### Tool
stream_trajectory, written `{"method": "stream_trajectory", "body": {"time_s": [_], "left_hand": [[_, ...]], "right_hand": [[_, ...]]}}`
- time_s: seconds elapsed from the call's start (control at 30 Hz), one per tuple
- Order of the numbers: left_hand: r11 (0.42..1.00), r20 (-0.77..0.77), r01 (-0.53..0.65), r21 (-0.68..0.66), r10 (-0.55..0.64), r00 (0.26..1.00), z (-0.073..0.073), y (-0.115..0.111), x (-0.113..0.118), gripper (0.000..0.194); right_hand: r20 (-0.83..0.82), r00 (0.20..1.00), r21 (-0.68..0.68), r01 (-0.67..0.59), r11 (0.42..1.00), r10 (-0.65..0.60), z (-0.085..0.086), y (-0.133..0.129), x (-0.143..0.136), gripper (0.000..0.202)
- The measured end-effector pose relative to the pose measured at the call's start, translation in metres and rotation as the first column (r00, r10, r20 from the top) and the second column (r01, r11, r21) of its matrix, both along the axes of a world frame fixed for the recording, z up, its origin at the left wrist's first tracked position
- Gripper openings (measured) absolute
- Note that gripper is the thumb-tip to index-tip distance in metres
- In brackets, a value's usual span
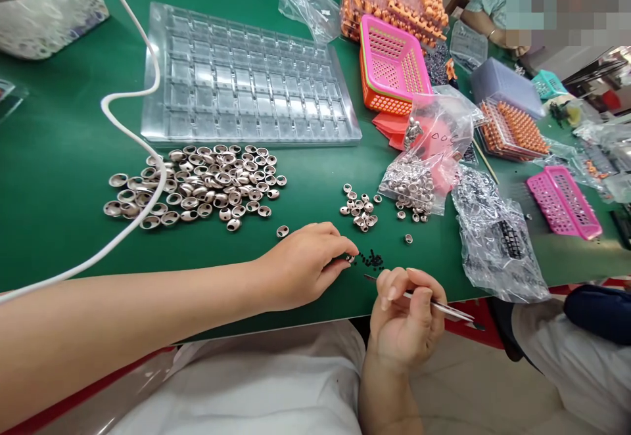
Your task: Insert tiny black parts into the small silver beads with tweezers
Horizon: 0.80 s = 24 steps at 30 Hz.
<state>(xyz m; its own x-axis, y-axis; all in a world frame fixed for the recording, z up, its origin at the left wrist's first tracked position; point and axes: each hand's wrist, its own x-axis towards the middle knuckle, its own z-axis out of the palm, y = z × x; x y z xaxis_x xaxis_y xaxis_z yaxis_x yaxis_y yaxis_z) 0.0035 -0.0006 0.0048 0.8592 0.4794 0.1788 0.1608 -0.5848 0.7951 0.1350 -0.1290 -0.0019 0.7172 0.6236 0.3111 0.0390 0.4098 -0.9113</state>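
My left hand (303,267) is closed, its thumb and forefinger pinching a small silver cup-shaped metal piece (350,259) just above the green table. Tweezers (451,310) lie across the curled fingers of my right hand (407,320), with their tip pointing left toward the left hand's fingertips. Tiny black parts (373,259) are scattered between the two hands. Beyond them sits a small cluster of silver metal pieces (363,210). To the left spreads a large heap of hollow silver rings (211,185), and one loose ring (282,232) lies beside my left hand.
A clear compartment tray (251,83) stands behind the heap. A white cable (131,228) crosses the left side. Pink baskets (394,44), plastic bags (493,238) and trays of orange parts (515,129) crowd the right. Another person's hand (517,44) is at far right.
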Motion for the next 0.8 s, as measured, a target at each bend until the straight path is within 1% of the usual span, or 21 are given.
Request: {"method": "stream_trajectory", "body": {"time_s": [0.13,0.27,0.33,0.47,0.57,0.7,0.8], "left_hand": [[0.995,0.006,0.014,0.103,-0.014,1.0,-0.002,0.0,-0.001,0.017],[0.976,0.013,0.056,0.209,-0.06,0.998,-0.007,0.0,-0.002,0.014],[0.972,0.034,0.048,0.231,-0.058,0.998,-0.008,0.0,-0.002,0.014],[0.974,0.06,-0.012,0.228,-0.001,0.998,-0.008,-0.001,-0.001,0.015],[0.981,0.079,-0.007,0.195,-0.009,0.997,-0.009,0.0,0.0,0.015],[0.995,0.111,0.005,0.095,-0.016,0.994,-0.01,0.003,-0.001,0.014],[0.998,0.101,0.035,0.058,-0.041,0.994,-0.01,0.004,-0.002,0.014]], "right_hand": [[0.013,1.0,-0.055,0.027,0.998,-0.026,-0.003,0.0,-0.001,0.022],[0.057,0.998,-0.066,0.036,0.997,-0.032,-0.004,-0.001,-0.003,0.021],[0.069,0.997,-0.069,0.037,0.997,-0.032,-0.003,-0.001,-0.003,0.022],[0.075,0.997,-0.05,0.027,0.998,-0.023,-0.003,0.0,-0.003,0.023],[0.074,0.997,-0.032,0.027,0.999,-0.025,-0.001,0.0,-0.002,0.023],[0.092,0.996,0.013,0.016,1.0,-0.017,0.002,-0.002,0.001,0.023],[0.083,0.997,-0.01,-0.005,1.0,0.005,0.002,-0.003,0.002,0.022]]}}
